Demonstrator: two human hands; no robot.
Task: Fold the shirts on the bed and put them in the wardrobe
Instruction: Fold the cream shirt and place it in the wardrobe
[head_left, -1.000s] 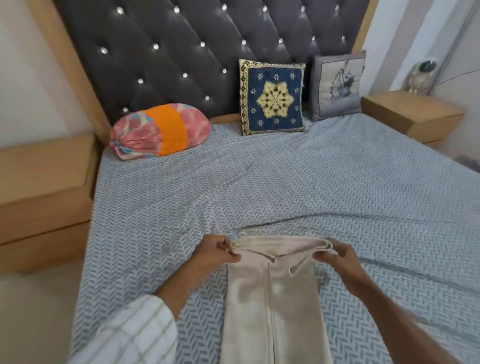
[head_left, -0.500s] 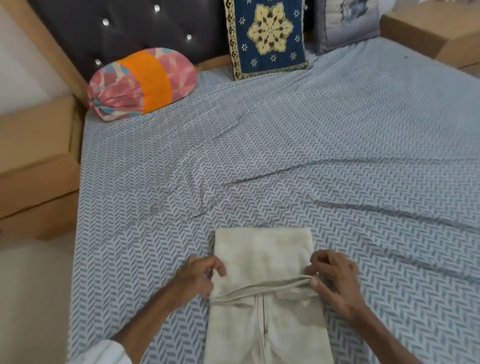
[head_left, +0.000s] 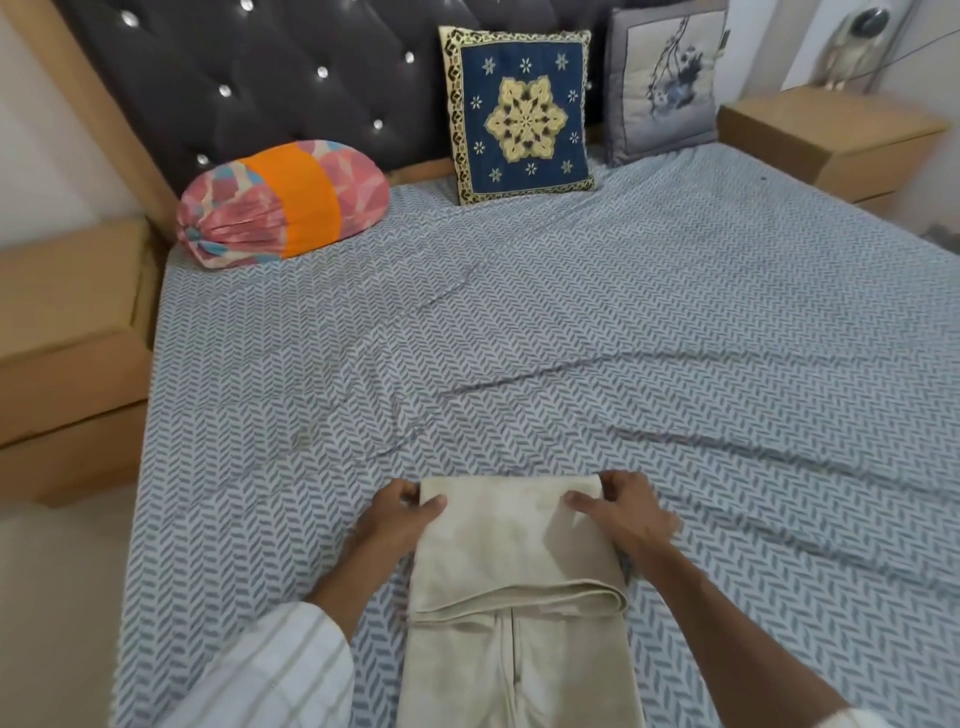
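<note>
**Beige shirt half-folded at the near edge of the bed, gripped at both far corners**

Hidden or cut off: the lower end of the beige shirt (head_left: 519, 561) runs out of the bottom of the frame, so its full length cannot be seen. The fingers of both hands are tucked under or behind the cloth at the fold; only thumbs and knuckles are shown. No wardrobe is in view. A pale object on the right bedside table (head_left: 831, 135) is blurred and cannot be identified.

Edges and room: the shirt is laid near the bed's near edge, roughly midway between the left and right sides. The bed (head_left: 571, 338), under a grey herringbone sheet with a few long creases, lies bare from the fold up to the pillows. At the headboard edge a pink and orange bolster (head_left: 283, 205) is set toward the left corner, a blue patterned cushion (head_left: 519, 111) at the middle, a grey cushion (head_left: 667, 83) toward the right. A wooden side table (head_left: 67, 332) is butted against the left edge.

Shirt and hands: the upper part is doubled back over the lower, its loose hem lying across the button placket. The far left corner of the fold is pinched by the left hand (head_left: 402, 514), thumb on top. The far right corner is gripped by the right hand (head_left: 623, 512), thumb pressed on the cloth.
</note>
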